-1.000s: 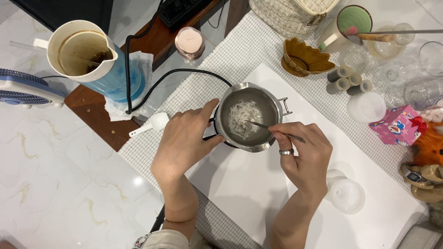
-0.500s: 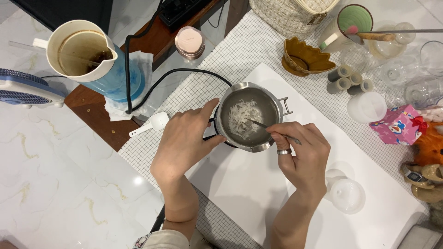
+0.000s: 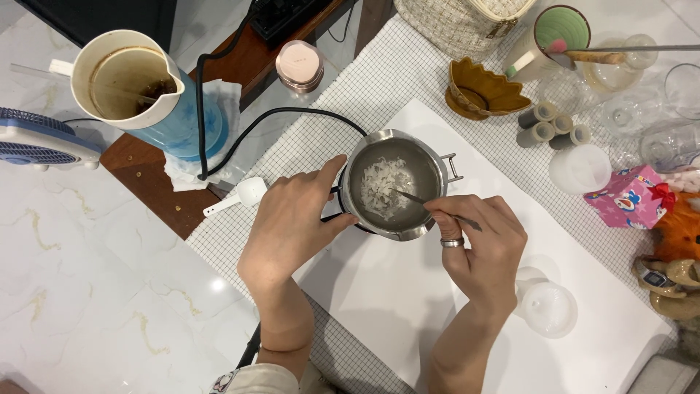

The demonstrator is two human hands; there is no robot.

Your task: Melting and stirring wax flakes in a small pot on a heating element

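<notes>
A small steel pot stands at the near-left corner of a white board. It holds white flakes lying in clear liquid. My left hand grips the pot's black handle on its left side, thumb and forefinger against the rim. My right hand, with a ring on one finger, pinches a thin metal stick whose tip dips into the flakes.
A black cable runs from the pot toward a power strip at the top. A white scoop and a cream jug on a blue base are to the left. Frosted white cups, glassware, a brown dish and toys crowd the right.
My right hand shifted slightly back and forth with the stick, moving its tip a little among the flakes. The left hand and pot stayed still.
</notes>
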